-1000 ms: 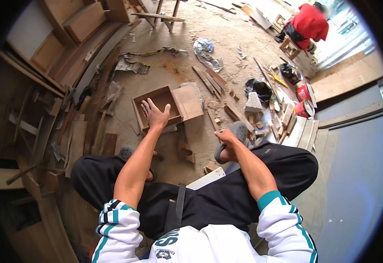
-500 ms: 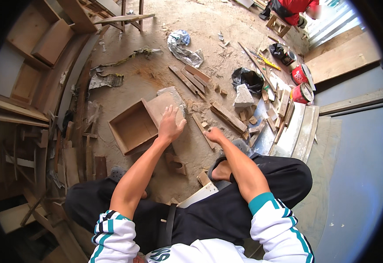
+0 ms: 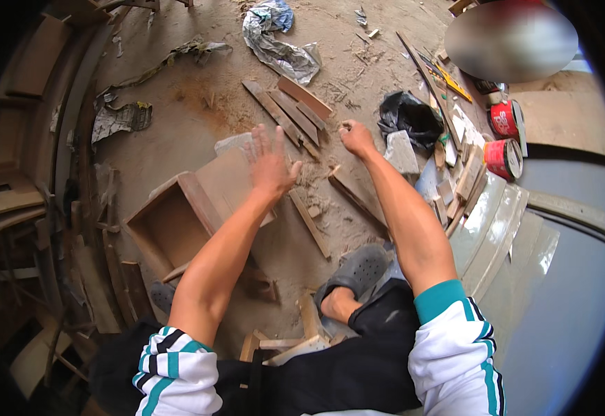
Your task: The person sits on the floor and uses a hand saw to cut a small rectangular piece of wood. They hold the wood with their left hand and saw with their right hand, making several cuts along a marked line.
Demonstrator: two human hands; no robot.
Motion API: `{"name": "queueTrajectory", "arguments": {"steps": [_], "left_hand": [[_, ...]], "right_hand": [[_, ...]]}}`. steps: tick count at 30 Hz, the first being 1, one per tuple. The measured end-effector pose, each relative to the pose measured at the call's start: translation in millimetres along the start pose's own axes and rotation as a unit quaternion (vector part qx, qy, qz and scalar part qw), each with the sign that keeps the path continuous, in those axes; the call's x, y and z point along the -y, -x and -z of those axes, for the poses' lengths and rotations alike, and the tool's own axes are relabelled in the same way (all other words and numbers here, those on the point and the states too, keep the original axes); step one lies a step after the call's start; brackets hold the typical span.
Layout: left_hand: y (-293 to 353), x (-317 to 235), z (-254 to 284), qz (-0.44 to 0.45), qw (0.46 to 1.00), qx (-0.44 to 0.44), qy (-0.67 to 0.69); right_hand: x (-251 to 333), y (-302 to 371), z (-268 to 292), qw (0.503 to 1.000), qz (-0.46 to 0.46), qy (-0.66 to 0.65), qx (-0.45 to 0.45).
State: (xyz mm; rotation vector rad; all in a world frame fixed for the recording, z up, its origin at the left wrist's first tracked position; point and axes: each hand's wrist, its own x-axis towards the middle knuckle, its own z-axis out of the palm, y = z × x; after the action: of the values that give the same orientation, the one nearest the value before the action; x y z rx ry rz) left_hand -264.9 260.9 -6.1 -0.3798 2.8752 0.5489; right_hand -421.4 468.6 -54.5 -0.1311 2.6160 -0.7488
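From my remote view, I see the left hand (image 3: pixel 273 166) spread open over the board (image 3: pixel 221 179) beside the wooden box (image 3: pixel 174 227), left of centre in the frame. The right hand (image 3: pixel 356 137), above centre, is curled; I cannot tell whether it grips anything.

The site is a woodworking workshop. Indicators: an open wooden box (image 3: pixel 169 232) to the left of the left hand (image 3: pixel 271 171); wood strips (image 3: pixel 294 116) just beyond that hand; offcuts (image 3: pixel 469 173) and red cans (image 3: pixel 500 158) to the right of the right hand (image 3: pixel 358 139); a dusty floor (image 3: pixel 202 142) beneath both hands.
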Motion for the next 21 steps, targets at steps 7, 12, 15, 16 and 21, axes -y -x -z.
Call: {"name": "queueTrajectory", "arguments": {"steps": [7, 12, 15, 16, 21], "left_hand": [[-83.9, -42.3, -26.6, 0.016, 0.994, 0.066, 0.081], [-103.9, -74.7, -33.8, 0.053, 0.988, 0.124, 0.078], [-101.0, -67.6, -33.3, 0.054, 0.989, 0.108, 0.082], [-101.0, -71.2, -35.6, 0.042, 0.99, 0.104, 0.088], [-103.4, -72.6, -33.4, 0.046, 0.99, 0.103, 0.089]], "right_hand": [[-10.5, -101.2, 31.4, 0.997, -0.014, 0.055, -0.053], [-7.3, -138.9, 54.5, 0.984, 0.008, 0.165, -0.064], [3.9, -150.7, 60.5, 0.963, 0.101, 0.233, -0.093], [-10.5, -158.2, 59.6, 0.953, 0.136, 0.245, -0.112], [-43.4, -164.9, 43.6, 0.912, 0.212, 0.312, -0.161]]}}
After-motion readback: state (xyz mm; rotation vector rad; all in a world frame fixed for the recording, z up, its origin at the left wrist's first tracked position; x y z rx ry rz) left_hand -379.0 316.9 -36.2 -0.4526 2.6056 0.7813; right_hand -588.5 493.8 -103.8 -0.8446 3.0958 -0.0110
